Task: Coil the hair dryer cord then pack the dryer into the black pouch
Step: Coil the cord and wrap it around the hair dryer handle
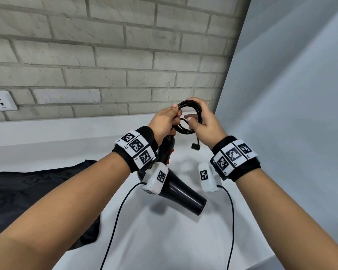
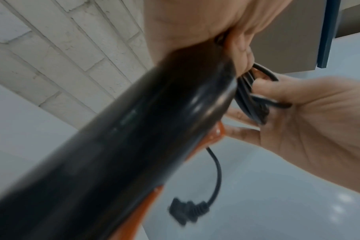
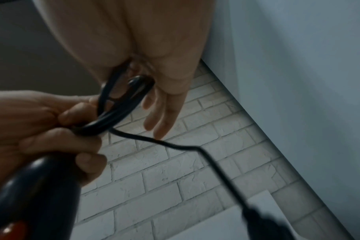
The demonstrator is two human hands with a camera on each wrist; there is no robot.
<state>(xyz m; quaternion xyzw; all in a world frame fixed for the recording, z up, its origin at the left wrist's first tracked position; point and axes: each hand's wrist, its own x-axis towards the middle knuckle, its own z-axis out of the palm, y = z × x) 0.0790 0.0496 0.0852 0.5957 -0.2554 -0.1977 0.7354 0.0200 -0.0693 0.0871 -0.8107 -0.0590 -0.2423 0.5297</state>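
Above the counter my left hand [image 1: 164, 121] grips the handle of the black hair dryer [image 1: 180, 193], whose nozzle points down toward me. The same hand pinches the left side of the coiled black cord [image 1: 183, 131]. My right hand [image 1: 205, 121] curls round the coil's right side. A short tail ends in the plug [image 1: 195, 146], which hangs free below the coil. The left wrist view shows the dryer body [image 2: 154, 129], the coil [image 2: 249, 97] in the right palm [image 2: 318, 121], and the plug [image 2: 185, 209]. The black pouch [image 1: 27, 191] lies flat at the left.
The white counter [image 1: 164, 240] runs to a pale brick wall with a socket plate [image 1: 0, 101] at the left. A plain grey-white panel [image 1: 291, 94] closes the right side. Thin black cables [image 1: 115, 221] trail from the wrist cameras toward me.
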